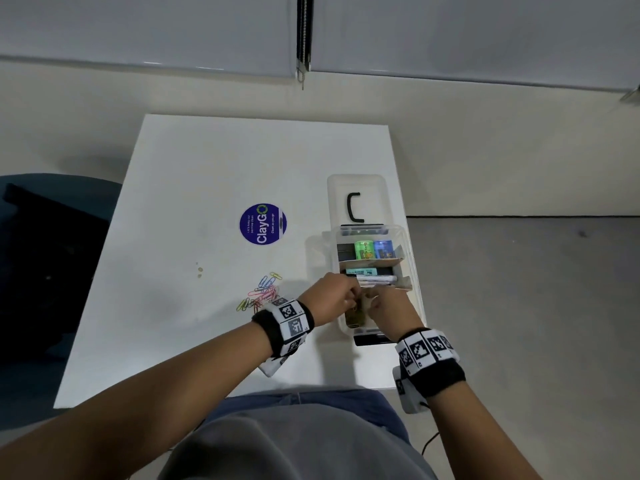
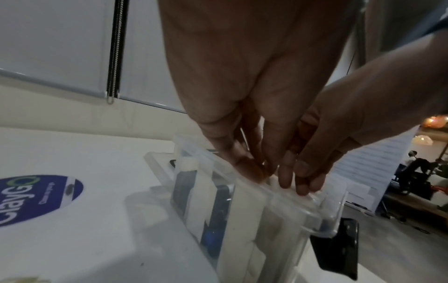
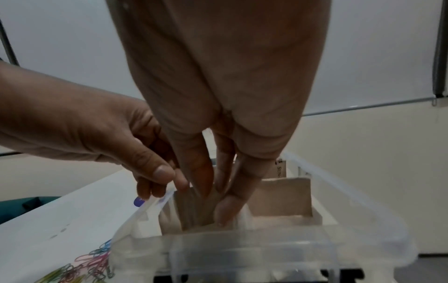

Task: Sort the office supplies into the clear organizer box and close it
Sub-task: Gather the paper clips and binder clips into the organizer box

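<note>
Both of your hands meet over the near end of the box (image 1: pixel 414 271), which stands open at the right edge of the table (image 1: pixel 207 168) with its lid (image 1: pixel 356 195) lying flat beyond it. Your left hand (image 1: pixel 334 296) reaches in from the left, fingers curled down at the box's left rim; the right wrist view shows its fingertips (image 3: pixel 155 191) touching that rim. Your right hand (image 1: pixel 388 306) points its fingers, pressed close together, down into the near compartment, where they touch a brown card piece (image 3: pixel 194 206) standing against the inner wall (whether they pinch it or only press it, you cannot tell). A second brown card divider (image 3: pixel 281 197) stands upright just beside it.

Farther along the box, a green item (image 1: pixel 363 249) and a blue item (image 1: pixel 384 249) sit side by side in the far compartment, and a white pen (image 1: pixel 377 279) lies across the middle one. Coloured paper clips (image 1: pixel 263 292) lie in a loose heap on the table just left of your left wrist. A round blue sticker (image 1: pixel 263 223) lies farther back on the table.
</note>
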The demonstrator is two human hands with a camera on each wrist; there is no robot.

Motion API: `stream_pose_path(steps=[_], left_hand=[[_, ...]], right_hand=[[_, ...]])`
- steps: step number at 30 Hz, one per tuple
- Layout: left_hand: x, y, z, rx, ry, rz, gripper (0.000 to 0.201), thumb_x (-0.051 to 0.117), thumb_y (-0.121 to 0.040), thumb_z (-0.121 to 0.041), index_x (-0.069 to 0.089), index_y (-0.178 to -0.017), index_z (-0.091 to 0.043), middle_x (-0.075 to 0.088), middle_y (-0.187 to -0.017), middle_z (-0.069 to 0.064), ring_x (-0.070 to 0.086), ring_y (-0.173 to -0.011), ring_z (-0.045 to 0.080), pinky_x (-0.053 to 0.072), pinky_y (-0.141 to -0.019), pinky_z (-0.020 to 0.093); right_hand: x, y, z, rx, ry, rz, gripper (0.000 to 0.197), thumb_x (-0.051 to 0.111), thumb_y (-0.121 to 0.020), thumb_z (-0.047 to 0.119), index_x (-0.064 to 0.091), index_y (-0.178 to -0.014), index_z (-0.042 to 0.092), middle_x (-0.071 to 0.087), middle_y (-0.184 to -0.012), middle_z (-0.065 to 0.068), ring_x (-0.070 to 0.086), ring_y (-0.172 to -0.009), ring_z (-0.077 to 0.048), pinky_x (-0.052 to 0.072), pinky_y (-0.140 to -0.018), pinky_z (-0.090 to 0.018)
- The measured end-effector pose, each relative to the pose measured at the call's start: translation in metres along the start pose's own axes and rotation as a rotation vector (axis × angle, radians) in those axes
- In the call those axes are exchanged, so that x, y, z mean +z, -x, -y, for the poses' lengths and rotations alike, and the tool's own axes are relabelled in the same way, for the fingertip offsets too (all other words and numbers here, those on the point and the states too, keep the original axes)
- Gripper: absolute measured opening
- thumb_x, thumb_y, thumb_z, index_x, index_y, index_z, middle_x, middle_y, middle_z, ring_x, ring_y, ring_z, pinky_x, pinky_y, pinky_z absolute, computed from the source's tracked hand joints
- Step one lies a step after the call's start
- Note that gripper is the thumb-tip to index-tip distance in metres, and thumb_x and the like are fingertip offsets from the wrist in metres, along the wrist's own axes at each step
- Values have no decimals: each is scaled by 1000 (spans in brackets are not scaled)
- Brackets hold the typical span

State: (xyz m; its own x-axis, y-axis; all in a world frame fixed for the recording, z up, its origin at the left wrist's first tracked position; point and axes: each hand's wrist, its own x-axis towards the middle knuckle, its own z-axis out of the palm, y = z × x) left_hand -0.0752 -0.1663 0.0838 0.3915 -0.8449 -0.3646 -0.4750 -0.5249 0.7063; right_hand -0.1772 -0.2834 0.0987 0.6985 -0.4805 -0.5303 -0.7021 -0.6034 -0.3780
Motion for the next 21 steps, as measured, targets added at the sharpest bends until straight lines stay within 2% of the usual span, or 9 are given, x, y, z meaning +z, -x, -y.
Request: stream_pose_path(steps=[2,4,5,8,11,14,16,18,21], left_hand=[[-5,3,6,12,36,-54,18,61,-90,-10,67,-107,-12,69,-105,5,65,-93,17,52,-82,29],[-14,9,23,-11,64,-131,15,60,-91,-12,65,-105,-14,67,-104,2,61,-88,12,49,-79,24],[-18,13,35,-37,66,-163,14,60,-91,-12,65,-103,-15,67,-103,2,61,-87,13,51,-80,26],[-29,24,88,-205,-36,-202,19,62,-88,-15,60,-107,-15,60,-106,7,62,-94,23,51,-85,36],[-29,39,142,-460,-165,-156,44,71,-83,-28,50,-117,-9,50,-116,14,57,-104,33,49,-89,41],[-18,53,175,-653,-208,-76,76,80,-72,-40,39,-126,-5,44,-125,19,53,-111,36,49,-93,46],[-7,56,184,-659,-210,-83,90,84,-65,-45,35,-129,-4,41,-127,19,52,-113,35,49,-94,44],[2,52,182,-613,-243,-120,96,85,-62,-46,33,-131,-4,39,-127,18,50,-114,34,48,-95,41],[7,43,182,-554,-273,-149,85,85,-67,-34,36,-130,-5,39,-129,17,49,-113,32,45,-94,38]], right_hand=[[-2,2,3,-24,-22,-26,27,50,-92,4,63,-115,8,69,-111,-12,64,-103,-26,45,-81,-25],[0,2,13,-76,-50,-83,25,53,-91,7,62,-114,11,69,-112,-8,65,-101,-23,52,-85,-31],[2,2,20,-105,-63,-101,25,55,-91,9,62,-115,13,67,-113,-6,64,-100,-22,53,-85,-33],[17,-2,51,-240,-82,-103,25,58,-90,12,61,-115,14,62,-113,-4,62,-96,-19,49,-80,-28],[45,-11,89,-309,-35,28,33,61,-89,17,55,-122,13,56,-119,-7,60,-102,-24,47,-86,-33],[85,-25,112,-255,116,215,47,62,-88,16,43,-130,8,46,-128,-14,57,-111,-33,48,-90,-41],[108,-33,115,-175,166,311,57,61,-87,12,33,-136,6,38,-134,-19,53,-118,-40,47,-92,-45],[124,-40,110,-114,168,339,68,59,-88,11,21,-145,8,28,-142,-22,45,-124,-44,43,-96,-49],[142,-53,105,-167,233,318,95,63,-84,11,0,-153,30,13,-149,-21,38,-127,-43,43,-98,-51]])
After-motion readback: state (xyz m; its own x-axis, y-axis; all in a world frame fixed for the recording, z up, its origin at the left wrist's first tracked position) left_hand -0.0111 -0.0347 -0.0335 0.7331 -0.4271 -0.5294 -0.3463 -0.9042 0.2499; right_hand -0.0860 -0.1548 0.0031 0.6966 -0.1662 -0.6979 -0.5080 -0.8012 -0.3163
